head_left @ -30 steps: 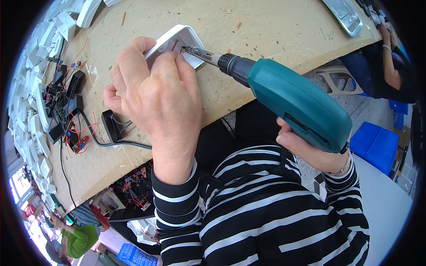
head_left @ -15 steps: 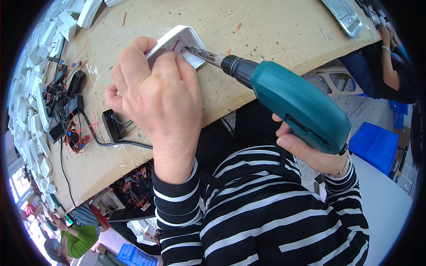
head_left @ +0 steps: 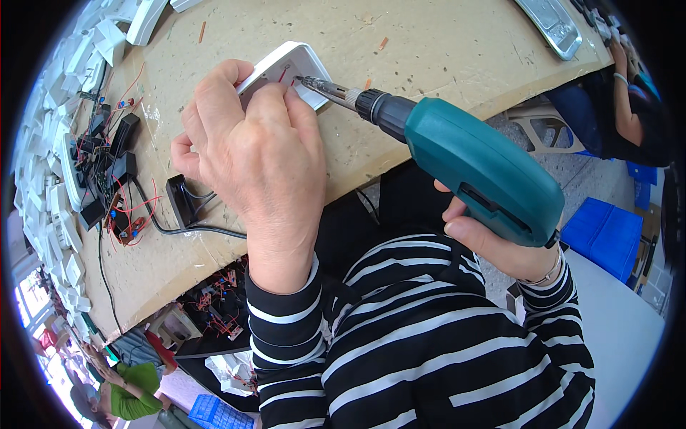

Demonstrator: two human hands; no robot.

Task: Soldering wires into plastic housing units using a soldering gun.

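A white plastic casing [head_left: 306, 57] stands tilted on the worktable, its hollow side toward me. My left hand [head_left: 261, 146] is closed on it, fingers reaching inside, where a short red wire shows. From the right, my right hand [head_left: 479, 232] grips a green electric screwdriver [head_left: 486, 164], its handle mostly hidden under the body. The metal bit [head_left: 321, 87] reaches into the casing beside my left fingertips; the contact at its very tip is too small to make out. Near my left wrist lies a black box-shaped part [head_left: 181, 201] with a dark cable.
White casings [head_left: 61, 207] are heaped along the table's left side, beside black modules with red wires [head_left: 121, 168]. A metal tray [head_left: 554, 28] lies at the far right. Under the table edge is a box of circuit boards [head_left: 218, 304]. Other people sit at right and lower left.
My hands, the casing and the screwdriver hold nearly the same place, with only a tiny shift. At lower left, the person in green has moved their arms slightly.
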